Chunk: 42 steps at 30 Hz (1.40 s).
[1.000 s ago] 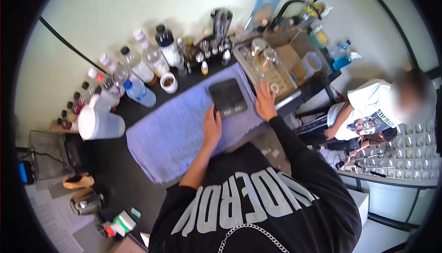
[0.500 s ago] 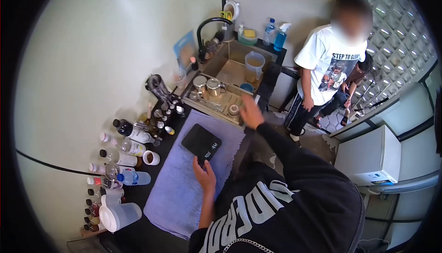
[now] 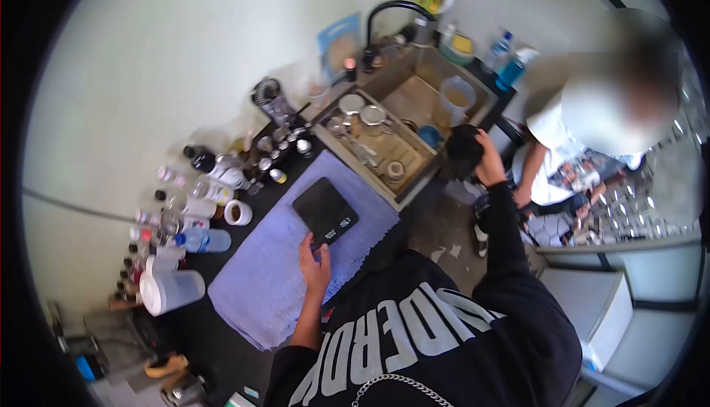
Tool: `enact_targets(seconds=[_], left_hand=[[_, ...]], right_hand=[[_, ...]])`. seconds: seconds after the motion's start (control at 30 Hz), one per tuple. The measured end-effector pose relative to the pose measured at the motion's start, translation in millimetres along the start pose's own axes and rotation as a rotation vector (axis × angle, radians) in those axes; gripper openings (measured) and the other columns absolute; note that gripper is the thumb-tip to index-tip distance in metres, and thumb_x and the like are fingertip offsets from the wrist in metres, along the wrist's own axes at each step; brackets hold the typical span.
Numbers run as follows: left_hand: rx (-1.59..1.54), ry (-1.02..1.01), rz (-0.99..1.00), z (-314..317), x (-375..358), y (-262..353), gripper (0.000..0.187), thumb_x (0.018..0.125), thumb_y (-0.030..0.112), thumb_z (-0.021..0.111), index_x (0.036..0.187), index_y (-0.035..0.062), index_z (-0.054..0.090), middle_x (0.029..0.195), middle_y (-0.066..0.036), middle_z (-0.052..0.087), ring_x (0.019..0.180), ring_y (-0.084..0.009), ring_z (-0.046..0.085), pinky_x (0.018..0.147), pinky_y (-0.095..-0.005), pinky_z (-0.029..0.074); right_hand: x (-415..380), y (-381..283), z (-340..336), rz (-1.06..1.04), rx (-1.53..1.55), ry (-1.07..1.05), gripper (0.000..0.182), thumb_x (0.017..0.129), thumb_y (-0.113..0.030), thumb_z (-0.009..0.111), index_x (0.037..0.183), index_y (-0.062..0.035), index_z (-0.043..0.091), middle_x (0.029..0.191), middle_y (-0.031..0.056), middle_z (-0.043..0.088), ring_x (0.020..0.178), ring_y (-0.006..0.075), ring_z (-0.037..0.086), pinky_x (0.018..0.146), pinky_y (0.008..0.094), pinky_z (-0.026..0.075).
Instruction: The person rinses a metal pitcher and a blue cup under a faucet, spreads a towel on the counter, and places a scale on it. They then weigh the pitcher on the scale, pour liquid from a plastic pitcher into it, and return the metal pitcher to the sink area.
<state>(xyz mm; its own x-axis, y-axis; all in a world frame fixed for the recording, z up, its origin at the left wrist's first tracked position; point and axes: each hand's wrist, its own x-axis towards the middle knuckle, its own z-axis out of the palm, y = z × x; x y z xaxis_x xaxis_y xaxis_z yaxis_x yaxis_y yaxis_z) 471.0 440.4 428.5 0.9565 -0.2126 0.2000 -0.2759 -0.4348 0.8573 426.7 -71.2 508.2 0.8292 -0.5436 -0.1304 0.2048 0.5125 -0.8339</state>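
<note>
Two things occupy my hands: a black scale (image 3: 325, 212) at the left and a bunched black cloth (image 3: 464, 152) at the right. The scale lies flat on a purple-blue towel (image 3: 270, 274), its lit digits at the corner nearest me. My left hand (image 3: 316, 265) is at that corner, thumb and fingers spread apart, the fingertips at the scale's edge without wrapping around it. My right hand (image 3: 489, 159) reaches out beyond the sink (image 3: 425, 59), its fingers closed on the black cloth, though the cloth hides most of the grip. The towel covers part of the dark worktop (image 3: 185, 340), and its far end comes up against a tray (image 3: 403, 201) of glassware and metal pieces. Past the tray, a clear jug (image 3: 457, 102) stands in the sink near a blue item (image 3: 429, 137), with a black faucet (image 3: 399, 5) arching behind. On my left, a white cup (image 3: 237, 213) with something brown inside sits just beside the towel, a clear plastic bottle (image 3: 203, 240) near it, and a white-lidded pitcher (image 3: 177, 290) farther left. Another person (image 3: 599, 122) in a white shirt stands off to my right.
</note>
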Motion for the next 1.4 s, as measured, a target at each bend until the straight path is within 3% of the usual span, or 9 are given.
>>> enact_targets(seconds=[0.13, 0.37, 0.5, 0.7, 0.8, 0.97, 1.13, 1.23, 1.4], left_hand=[[0.078, 0.062, -0.055, -2.6, -0.3, 19.6, 0.058, 0.089, 0.019, 0.075, 0.137, -0.0020, 0.050, 0.126, -0.022, 0.058, 0.110, -0.0304, 0.063, 0.086, -0.0363, 0.056], [0.092, 0.018, -0.075, -4.3, 0.9, 23.9, 0.075, 0.082, 0.023, 0.082, 0.142, -0.0022, 0.044, 0.129, -0.023, 0.057, 0.111, -0.0323, 0.063, 0.087, -0.0367, 0.058], [0.102, 0.017, -0.034, -4.6, 0.0, 24.0, 0.085, 0.080, 0.026, 0.084, 0.146, -0.0036, 0.038, 0.131, -0.023, 0.057, 0.111, -0.0323, 0.063, 0.088, -0.0371, 0.058], [0.080, -0.020, -0.072, -3.7, -1.9, 15.5, 0.102, 0.075, 0.028, 0.087, 0.152, -0.0044, 0.028, 0.136, -0.026, 0.054, 0.118, -0.0364, 0.060, 0.093, -0.0396, 0.055], [0.117, 0.033, 0.057, -9.3, -0.4, 11.6, 0.122, 0.071, 0.027, 0.089, 0.158, -0.0012, 0.007, 0.138, -0.031, 0.050, 0.122, -0.0464, 0.055, 0.104, -0.0469, 0.046], [0.063, -0.095, -0.130, -10.4, 2.1, 16.3, 0.116, 0.073, 0.025, 0.088, 0.157, -0.0007, 0.013, 0.136, -0.026, 0.053, 0.107, -0.0356, 0.065, 0.092, -0.0416, 0.054], [0.010, -0.025, -0.050, -6.7, 2.0, 15.3, 0.102, 0.082, 0.022, 0.082, 0.156, -0.0024, 0.016, 0.133, -0.022, 0.056, 0.102, -0.0318, 0.065, 0.087, -0.0388, 0.056], [0.085, 0.021, 0.067, -5.3, 1.3, 2.9, 0.102, 0.082, 0.018, 0.081, 0.156, -0.0018, 0.013, 0.133, -0.023, 0.056, 0.103, -0.0325, 0.065, 0.088, -0.0395, 0.055], [-0.050, -0.034, -0.076, -4.6, 3.5, 9.9, 0.103, 0.081, 0.012, 0.080, 0.157, -0.0007, 0.013, 0.135, -0.021, 0.055, 0.105, -0.0315, 0.064, 0.089, -0.0397, 0.055]], right_hand=[[-29.2, -30.4, 119.2, 0.241, -0.083, -0.314, 0.044, 0.102, -0.021, 0.048, 0.139, 0.0024, 0.046, 0.132, 0.0132, 0.061, 0.123, 0.0224, 0.060, 0.108, 0.0358, 0.046], [-40.1, 116.0, 247.9, 0.181, -1.291, -0.645, 0.053, 0.101, -0.037, 0.052, 0.129, 0.0082, 0.051, 0.137, 0.0268, 0.054, 0.132, 0.0359, 0.049, 0.109, 0.0368, 0.039], [-85.2, 227.5, 249.1, -0.695, -1.748, -0.881, 0.058, 0.099, -0.035, 0.051, 0.136, 0.0086, 0.046, 0.152, 0.0295, 0.035, 0.143, 0.0452, 0.032, 0.114, 0.0562, 0.031], [-89.3, 249.4, 286.1, -0.832, -1.669, -0.779, 0.058, 0.098, -0.034, 0.050, 0.142, 0.0046, 0.047, 0.158, 0.0192, 0.033, 0.147, 0.0410, 0.026, 0.118, 0.0566, 0.022], [-111.5, 236.1, 270.6, -0.827, -1.574, -1.340, 0.053, 0.098, -0.027, 0.048, 0.142, 0.0028, 0.046, 0.157, 0.0172, 0.035, 0.146, 0.0372, 0.030, 0.118, 0.0534, 0.024], [-94.3, 204.1, 242.1, -0.779, -1.715, -1.228, 0.053, 0.102, -0.028, 0.047, 0.149, -0.0031, 0.040, 0.160, 0.0153, 0.032, 0.148, 0.0333, 0.028, 0.117, 0.0575, 0.022], [-79.9, 236.3, 277.7, -0.814, -1.864, -0.610, 0.051, 0.101, -0.035, 0.048, 0.140, -0.0028, 0.050, 0.155, 0.0137, 0.040, 0.145, 0.0356, 0.030, 0.113, 0.0620, 0.024], [-121.7, 235.1, 270.4, -0.870, -1.652, -1.083, 0.046, 0.099, -0.029, 0.051, 0.137, -0.0031, 0.053, 0.154, 0.0129, 0.041, 0.144, 0.0348, 0.032, 0.117, 0.0499, 0.027], [-84.7, 208.7, 258.9, -0.695, -1.681, -1.003, 0.048, 0.095, -0.015, 0.054, 0.140, -0.0012, 0.050, 0.155, 0.0155, 0.039, 0.147, 0.0359, 0.031, 0.118, 0.0503, 0.028]])
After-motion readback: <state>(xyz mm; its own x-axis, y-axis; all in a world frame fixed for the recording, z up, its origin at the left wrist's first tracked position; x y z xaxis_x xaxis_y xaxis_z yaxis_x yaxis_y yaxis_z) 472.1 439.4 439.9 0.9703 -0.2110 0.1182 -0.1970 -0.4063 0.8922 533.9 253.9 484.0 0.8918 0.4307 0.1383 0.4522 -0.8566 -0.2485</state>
